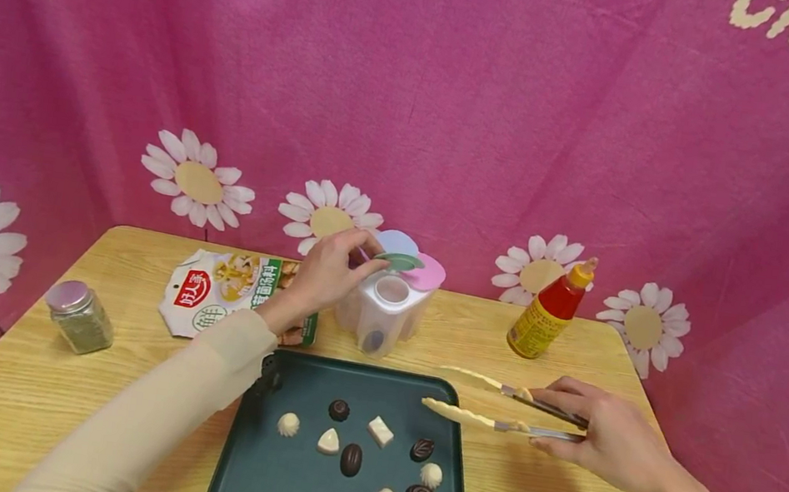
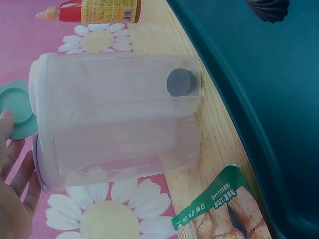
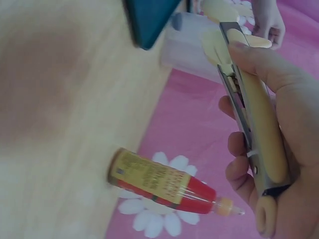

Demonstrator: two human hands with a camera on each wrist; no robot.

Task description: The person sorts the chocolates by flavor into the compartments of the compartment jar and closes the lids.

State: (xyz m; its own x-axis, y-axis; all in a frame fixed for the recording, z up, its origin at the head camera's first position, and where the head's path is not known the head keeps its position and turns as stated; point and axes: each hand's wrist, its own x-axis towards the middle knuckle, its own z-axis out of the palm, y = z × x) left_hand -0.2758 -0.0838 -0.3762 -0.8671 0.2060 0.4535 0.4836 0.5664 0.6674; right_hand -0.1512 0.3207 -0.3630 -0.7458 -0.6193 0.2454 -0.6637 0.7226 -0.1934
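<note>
In the middle of the head view, the left grip (image 1: pixel 330 271) is almost closed, its thumb and fingers pinching the round green lid (image 1: pixel 400 262) of the translucent plastic tub (image 1: pixel 391 313). One smooth dark piece (image 1: pixel 373 341) lies at the tub's bottom. At the right, the right grip (image 1: pixel 595 434) is curled around the tongs (image 1: pixel 505 426), whose wavy cream tips stand apart. In the lower middle, the dark flat tray (image 1: pixel 277 490) carries brown and cream chocolates (image 1: pixel 351 460), ridged, oval or blocky, upon the wood-grained surface (image 1: pixel 10 394)
</note>
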